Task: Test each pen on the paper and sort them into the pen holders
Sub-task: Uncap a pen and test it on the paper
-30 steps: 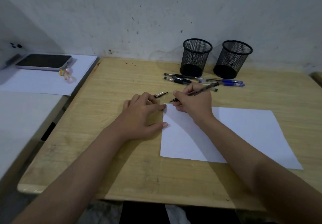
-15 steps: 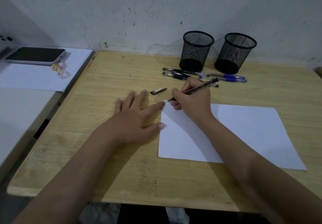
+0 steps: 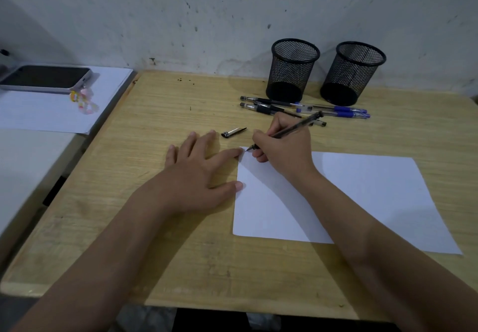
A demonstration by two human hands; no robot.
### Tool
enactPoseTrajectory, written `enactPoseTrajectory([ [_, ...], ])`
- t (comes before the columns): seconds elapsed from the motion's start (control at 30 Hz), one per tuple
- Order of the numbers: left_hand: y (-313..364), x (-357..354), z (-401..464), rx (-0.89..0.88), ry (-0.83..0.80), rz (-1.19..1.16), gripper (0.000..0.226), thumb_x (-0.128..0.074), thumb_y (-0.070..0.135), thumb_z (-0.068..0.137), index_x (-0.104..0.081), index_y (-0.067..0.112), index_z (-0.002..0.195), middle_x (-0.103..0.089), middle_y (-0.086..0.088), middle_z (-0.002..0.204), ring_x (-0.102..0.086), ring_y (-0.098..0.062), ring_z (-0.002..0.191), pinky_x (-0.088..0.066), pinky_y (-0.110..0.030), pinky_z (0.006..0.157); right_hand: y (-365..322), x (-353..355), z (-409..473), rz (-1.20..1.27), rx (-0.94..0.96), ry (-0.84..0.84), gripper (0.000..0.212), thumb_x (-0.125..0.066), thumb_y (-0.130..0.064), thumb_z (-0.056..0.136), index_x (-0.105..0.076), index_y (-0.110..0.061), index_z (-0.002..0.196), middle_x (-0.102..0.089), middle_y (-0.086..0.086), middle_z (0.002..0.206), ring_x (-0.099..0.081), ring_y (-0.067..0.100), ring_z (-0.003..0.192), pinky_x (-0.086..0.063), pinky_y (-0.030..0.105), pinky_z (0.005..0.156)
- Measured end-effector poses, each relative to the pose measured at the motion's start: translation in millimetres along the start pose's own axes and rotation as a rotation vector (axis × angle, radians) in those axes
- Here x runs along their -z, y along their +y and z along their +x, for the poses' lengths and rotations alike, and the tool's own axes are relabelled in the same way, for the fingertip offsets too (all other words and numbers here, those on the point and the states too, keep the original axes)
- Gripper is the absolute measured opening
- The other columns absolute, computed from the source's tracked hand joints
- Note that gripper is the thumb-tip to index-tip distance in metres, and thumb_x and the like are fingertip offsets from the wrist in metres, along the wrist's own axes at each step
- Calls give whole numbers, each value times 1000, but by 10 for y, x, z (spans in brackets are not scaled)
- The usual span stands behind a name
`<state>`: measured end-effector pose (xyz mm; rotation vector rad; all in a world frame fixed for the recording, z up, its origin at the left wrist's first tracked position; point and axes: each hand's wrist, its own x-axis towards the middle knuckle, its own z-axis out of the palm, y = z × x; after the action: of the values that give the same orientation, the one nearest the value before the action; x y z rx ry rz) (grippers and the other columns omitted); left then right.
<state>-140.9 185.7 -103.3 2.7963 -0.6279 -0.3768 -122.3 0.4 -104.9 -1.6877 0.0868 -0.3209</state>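
My right hand (image 3: 283, 148) grips a black pen (image 3: 297, 126) with its tip on the top left corner of the white paper (image 3: 362, 197). Flat on the wooden table, my left hand (image 3: 196, 174) has its fingers spread, with the thumb and forefinger touching the paper's left edge. The pen's cap (image 3: 233, 132) lies just beyond my left fingers. Several black and blue pens (image 3: 305, 108) lie in a row in front of two black mesh pen holders, the left one (image 3: 293, 69) and the right one (image 3: 353, 73), both apparently empty.
The wooden table (image 3: 155, 124) stands against a stained wall. To its left, a lower white surface carries a sheet of paper (image 3: 46, 109), a phone (image 3: 46, 78) and a small colourful charm (image 3: 84, 100).
My left hand opened from curled to flat and spread beside the paper, uncovering the pen cap. The right hand kept the pen tip at the paper's corner. The camera tilted down slightly.
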Motion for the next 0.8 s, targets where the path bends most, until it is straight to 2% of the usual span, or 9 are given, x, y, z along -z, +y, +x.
enactPoseTrajectory([
  [0.2,0,5,2,0,8,-11,70,-25,79,66,-4,64,131,7,7,156,16,-25,143,4,-58,111,-1,-6,9,14,-14,17,26,-62,7,76,-43,-4,63,-54,16,48,-62,22,42,-49,27,40],
  [0.47,0,5,4,-1,19,-15,70,-25,80,66,-6,64,131,4,6,156,14,-26,143,3,-59,111,2,-8,5,30,-4,-2,25,-61,9,75,-43,-3,62,-53,19,50,-61,27,43,-47,27,40],
  [0.8,6,22,3,4,10,-19,71,-24,81,64,-7,64,131,4,7,155,13,-26,143,2,-59,112,-12,0,11,32,-5,31,28,-61,10,75,-41,-5,62,-49,15,48,-59,22,39,-47,27,38],
])
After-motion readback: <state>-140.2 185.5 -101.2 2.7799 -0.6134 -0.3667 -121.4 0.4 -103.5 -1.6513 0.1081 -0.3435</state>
